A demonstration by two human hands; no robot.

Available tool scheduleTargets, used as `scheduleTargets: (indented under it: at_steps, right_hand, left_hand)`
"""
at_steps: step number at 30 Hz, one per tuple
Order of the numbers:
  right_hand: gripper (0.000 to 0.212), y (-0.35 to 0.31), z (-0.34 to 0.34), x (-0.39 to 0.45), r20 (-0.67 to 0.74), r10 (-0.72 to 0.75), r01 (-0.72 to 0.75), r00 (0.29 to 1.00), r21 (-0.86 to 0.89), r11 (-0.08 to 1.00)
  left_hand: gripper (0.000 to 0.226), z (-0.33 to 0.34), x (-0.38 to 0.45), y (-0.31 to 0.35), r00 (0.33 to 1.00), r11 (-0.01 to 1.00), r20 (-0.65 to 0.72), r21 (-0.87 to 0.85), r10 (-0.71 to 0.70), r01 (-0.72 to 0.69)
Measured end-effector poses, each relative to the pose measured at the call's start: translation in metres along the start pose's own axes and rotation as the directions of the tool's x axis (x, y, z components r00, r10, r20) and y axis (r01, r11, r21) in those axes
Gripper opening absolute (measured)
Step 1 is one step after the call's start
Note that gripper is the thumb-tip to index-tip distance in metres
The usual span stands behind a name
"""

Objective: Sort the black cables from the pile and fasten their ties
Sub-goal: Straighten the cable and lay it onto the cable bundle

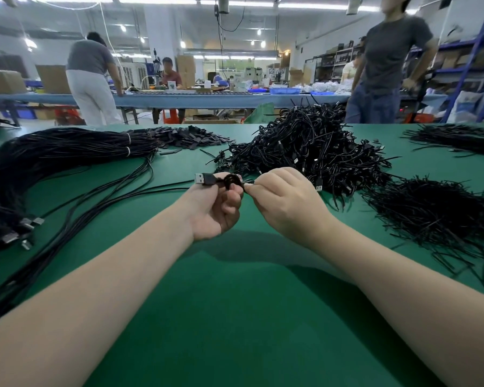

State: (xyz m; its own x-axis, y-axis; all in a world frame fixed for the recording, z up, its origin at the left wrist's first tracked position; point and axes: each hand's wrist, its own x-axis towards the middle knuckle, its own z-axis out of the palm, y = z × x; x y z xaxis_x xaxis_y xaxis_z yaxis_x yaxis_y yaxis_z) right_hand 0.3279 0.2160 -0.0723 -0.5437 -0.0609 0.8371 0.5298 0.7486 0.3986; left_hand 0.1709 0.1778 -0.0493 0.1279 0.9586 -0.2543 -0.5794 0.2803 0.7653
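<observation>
While I worked above the green desk, my left hand had its grip curled round a black cable just behind its USB plug, the plug pointing left and the small coil of the cable bunched at my fingertips, so that the loops could not spring apart. My right hand met it from the other side, thumb and fingers pinched tight on what looked like the end of the tie at the coil; I judged I was drawing or twisting it snug, with both hands held clear of the desk so the tie could turn freely. Beyond my hands lay the tangled pile of black cables, close enough to reach. To my left, straight cables lay in a long bundle banded with white ties, several loose leads trailing toward me, their plugs at the desk's near-left edge. A heap of loose black ties sat to my right, near at hand, and a flat heap of small black pieces lay farther back. As for containers, only blue trays on the far bench showed; I could not make out their contents.
</observation>
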Motion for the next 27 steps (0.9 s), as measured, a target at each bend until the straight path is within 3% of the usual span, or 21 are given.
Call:
scheduleTargets:
  at_steps: [5, 8, 9, 11, 13, 14, 16, 17, 18, 20, 21, 22, 24, 27]
  right_hand:
    - [0.007, -0.005, -0.001, -0.005, 0.005, 0.098, -0.098, 0.995, 0.084, 0.992]
    - [0.002, -0.01, -0.001, -0.003, 0.014, 0.152, -0.152, 0.988, 0.144, 0.978]
    - [0.002, -0.011, -0.002, -0.001, 0.019, 0.142, -0.143, 0.99, 0.146, 0.979]
    - [0.005, -0.007, -0.004, 0.009, 0.035, 0.065, -0.068, 0.997, 0.117, 0.991]
    - [0.006, 0.008, -0.008, 0.028, 0.083, -0.053, 0.053, 0.995, -0.002, 0.999]
    - [0.006, 0.021, -0.009, 0.043, 0.121, -0.083, 0.095, 0.989, -0.097, 0.991]
    - [0.006, 0.061, -0.011, 0.076, 0.208, 0.021, 0.048, 0.978, -0.323, 0.945]
    - [0.008, 0.086, -0.014, 0.092, 0.246, 0.186, -0.053, 0.951, -0.463, 0.885]
    - [0.011, 0.11, -0.02, 0.106, 0.287, 0.4, -0.171, 0.87, -0.587, 0.792]
    - [0.015, 0.136, -0.03, 0.119, 0.355, 0.75, -0.384, 0.558, -0.691, 0.612]
    - [0.013, 0.137, -0.029, 0.117, 0.413, 0.807, -0.429, 0.421, -0.693, 0.579]
    - [0.011, 0.13, -0.024, 0.114, 0.495, 0.798, -0.441, 0.343, -0.666, 0.602]
    - [0.019, 0.102, -0.006, 0.098, 0.643, 0.71, -0.473, 0.288, -0.549, 0.689]
    - [0.047, 0.042, 0.02, 0.048, 0.771, 0.612, -0.618, 0.174, -0.399, 0.678]
  left_hand:
    - [0.017, -0.005, 0.003, -0.01, 0.997, 0.988, -0.021, 0.136, 0.071, -0.068]
    - [0.02, -0.015, 0.011, -0.014, 0.961, 0.911, -0.037, 0.328, 0.275, -0.248]
    - [0.019, -0.021, 0.013, -0.015, 0.924, 0.831, -0.029, 0.447, 0.382, -0.33]
    - [0.019, -0.033, 0.017, -0.016, 0.82, 0.534, 0.022, 0.749, 0.572, -0.393]
    - [0.02, -0.043, 0.02, -0.019, 0.757, 0.243, 0.099, 0.913, 0.646, -0.327]
    - [0.019, -0.046, 0.022, -0.02, 0.765, 0.171, 0.125, 0.94, 0.632, -0.295]
    - [0.016, -0.048, 0.025, -0.022, 0.794, 0.055, 0.159, 0.97, 0.587, -0.235]
    - [0.016, -0.047, 0.025, -0.023, 0.799, -0.011, 0.176, 0.978, 0.575, -0.208]
    - [0.016, -0.047, 0.026, -0.023, 0.797, -0.052, 0.187, 0.98, 0.574, -0.193]
    - [0.016, -0.046, 0.023, -0.023, 0.778, -0.059, 0.183, 0.981, 0.601, -0.185]
    - [0.017, -0.046, 0.022, -0.023, 0.761, -0.061, 0.182, 0.981, 0.623, -0.185]
    - [0.019, -0.045, 0.021, -0.024, 0.738, -0.083, 0.185, 0.981, 0.649, -0.174]
    - [0.023, -0.043, 0.02, -0.026, 0.702, -0.15, 0.188, 0.982, 0.687, -0.116]
    - [0.028, -0.044, 0.021, -0.022, 0.777, -0.273, 0.113, 0.959, 0.619, 0.078]
